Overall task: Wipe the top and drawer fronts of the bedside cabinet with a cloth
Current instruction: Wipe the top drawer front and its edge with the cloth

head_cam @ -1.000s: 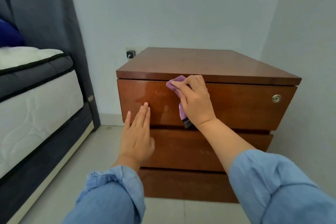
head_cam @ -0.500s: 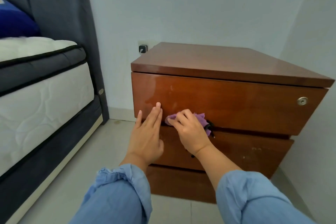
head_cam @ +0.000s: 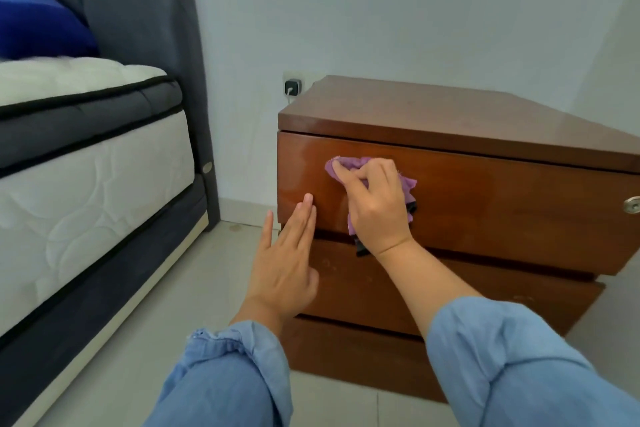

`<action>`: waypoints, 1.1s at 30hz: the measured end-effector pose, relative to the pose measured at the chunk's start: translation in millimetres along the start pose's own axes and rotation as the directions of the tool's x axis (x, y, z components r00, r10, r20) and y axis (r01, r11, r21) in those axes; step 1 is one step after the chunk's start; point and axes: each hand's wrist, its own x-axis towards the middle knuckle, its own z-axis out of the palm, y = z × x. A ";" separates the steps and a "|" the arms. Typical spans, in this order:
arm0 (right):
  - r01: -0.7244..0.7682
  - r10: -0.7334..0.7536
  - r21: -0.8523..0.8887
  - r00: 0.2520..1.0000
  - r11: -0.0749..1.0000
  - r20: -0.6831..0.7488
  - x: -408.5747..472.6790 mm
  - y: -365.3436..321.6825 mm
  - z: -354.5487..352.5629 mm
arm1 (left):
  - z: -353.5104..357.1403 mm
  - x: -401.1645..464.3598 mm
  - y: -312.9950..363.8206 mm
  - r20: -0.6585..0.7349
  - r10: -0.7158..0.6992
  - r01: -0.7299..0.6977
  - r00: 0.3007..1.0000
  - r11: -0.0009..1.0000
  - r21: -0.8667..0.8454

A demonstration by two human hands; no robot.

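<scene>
A: Right hand (head_cam: 375,208)?
B: Fingers curled round the purple cloth (head_cam: 349,163), pressing it on the top drawer front (head_cam: 485,204) of the cabinet (head_cam: 433,114), left part.
A: Left hand (head_cam: 284,260)?
B: Flat, fingers straight, holding nothing. Tips touch the same drawer's lower left corner.
A: Around it?
B: Keyhole (head_cam: 632,204) at the drawer's right end, bed (head_cam: 86,177) to the left, wall plug (head_cam: 292,87) behind the cabinet.

The cabinet (head_cam: 450,191) is reddish-brown wood, varnished glossy, with a round metal lock (head_cam: 632,204). The cloth (head_cam: 349,163) is soft purple fabric, frayed. The mattress (head_cam: 86,184) is quilted fabric; the floor (head_cam: 166,305) is smooth pale tile.
</scene>
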 end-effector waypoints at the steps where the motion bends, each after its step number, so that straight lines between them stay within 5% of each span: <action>1: 0.021 -0.021 0.006 0.999 1.000 0.026 -9.5 -3.9 4.4 | 3.1 -1.2 -1.7 0.000 0.005 -0.005 1.000 1.000 0.005; 10: 0.096 -0.128 0.099 0.903 0.990 0.410 -69.2 -25.7 3.1 | 9.4 -19.1 -8.7 0.079 -0.029 0.028 0.996 0.999 0.017; 15: 0.060 -0.109 0.205 0.966 0.977 0.235 2.0 -26.1 -12.5 | 7.1 -21.5 -9.9 0.099 -0.061 0.062 0.993 0.998 -0.004; 18: 0.129 -0.142 0.129 0.984 0.983 0.103 48.5 -20.1 -6.6 | 9.9 -29.1 -8.6 0.144 -0.058 0.065 0.988 0.997 -0.041; 23: 0.118 -0.118 -0.002 0.990 0.993 0.084 30.6 -18.0 17.6 | 15.0 -28.8 -11.4 0.129 -0.030 0.043 0.991 0.994 -0.100; 33: 0.179 -0.215 0.123 0.882 0.976 0.419 -48.9 -43.5 22.1 | 11.2 -31.3 -16.3 0.156 -0.019 0.041 0.988 0.990 -0.135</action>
